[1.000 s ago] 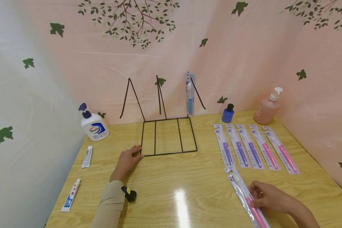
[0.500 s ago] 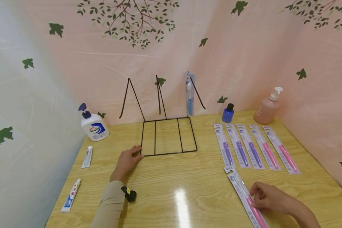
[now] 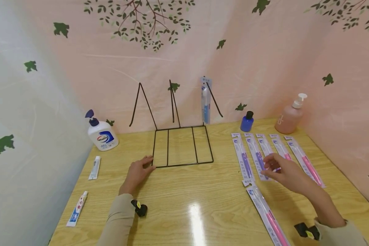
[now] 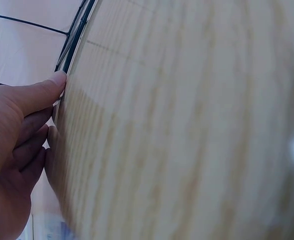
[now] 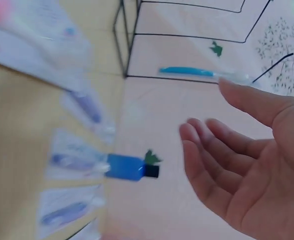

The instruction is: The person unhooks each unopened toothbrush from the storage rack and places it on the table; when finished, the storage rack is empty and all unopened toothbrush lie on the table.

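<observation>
My left hand (image 3: 138, 173) grips the front left corner of a black wire rack (image 3: 181, 165), thumb (image 4: 59, 78) against the wire. My right hand (image 3: 284, 172) hovers over the row of packaged toothbrushes, holding nothing, fingers relaxed and apart. Under and beside it lie purple toothbrushes (image 3: 245, 164) and pink toothbrushes (image 3: 310, 167) in clear packs. One packaged pink toothbrush (image 3: 269, 215) lies nearer, diagonally, its top at the foot of the leftmost purple pack. A packaged blue toothbrush (image 3: 206, 106) hangs upright on the rack's right prong.
At the back right stand a blue bottle with a black cap (image 3: 247, 122) and a pink pump bottle (image 3: 289, 118). A white pump bottle (image 3: 103, 136) and two tubes, one small (image 3: 94, 168) and one larger (image 3: 77, 209), are on the left. A patterned curtain (image 3: 126, 68) hangs behind.
My right hand has let go of the near pink toothbrush and moved forward over the row. That toothbrush stays on the table. My left hand has kept its place at the rack.
</observation>
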### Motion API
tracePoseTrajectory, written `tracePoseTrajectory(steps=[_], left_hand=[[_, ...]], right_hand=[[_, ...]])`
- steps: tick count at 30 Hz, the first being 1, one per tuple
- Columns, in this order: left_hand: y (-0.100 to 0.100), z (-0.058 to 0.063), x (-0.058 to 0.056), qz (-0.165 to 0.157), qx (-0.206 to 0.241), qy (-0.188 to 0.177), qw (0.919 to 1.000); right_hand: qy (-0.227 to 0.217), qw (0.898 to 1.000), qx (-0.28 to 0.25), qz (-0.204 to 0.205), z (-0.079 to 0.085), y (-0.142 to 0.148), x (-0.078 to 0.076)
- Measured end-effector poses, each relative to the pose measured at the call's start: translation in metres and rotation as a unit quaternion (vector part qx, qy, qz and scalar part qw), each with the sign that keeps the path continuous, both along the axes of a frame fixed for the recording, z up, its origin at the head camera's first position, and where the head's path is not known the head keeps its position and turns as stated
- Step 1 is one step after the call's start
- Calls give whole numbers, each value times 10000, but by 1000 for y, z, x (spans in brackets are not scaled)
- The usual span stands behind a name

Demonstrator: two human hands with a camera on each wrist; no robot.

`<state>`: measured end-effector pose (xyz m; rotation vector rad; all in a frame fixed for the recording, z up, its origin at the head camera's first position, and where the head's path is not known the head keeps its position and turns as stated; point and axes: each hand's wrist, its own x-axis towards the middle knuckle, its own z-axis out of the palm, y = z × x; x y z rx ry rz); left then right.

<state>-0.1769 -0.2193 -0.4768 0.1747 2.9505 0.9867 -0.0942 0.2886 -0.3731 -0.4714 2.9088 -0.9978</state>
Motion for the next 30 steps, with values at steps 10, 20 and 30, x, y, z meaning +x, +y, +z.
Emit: tracePoseTrajectory(steps=[10,20,30], left_hand=[[0,1,0,-49,6,139,9999],[0,1,1,-76,-39,133,9999],[0,1,0,-62,-51,125,9999]], right_hand=[[517,9963,-609,-320,25,-41,-65],[901,9823,-1628,-207,12,-81,-122],[817,9712,-2168,-553,2,-111,-164]])
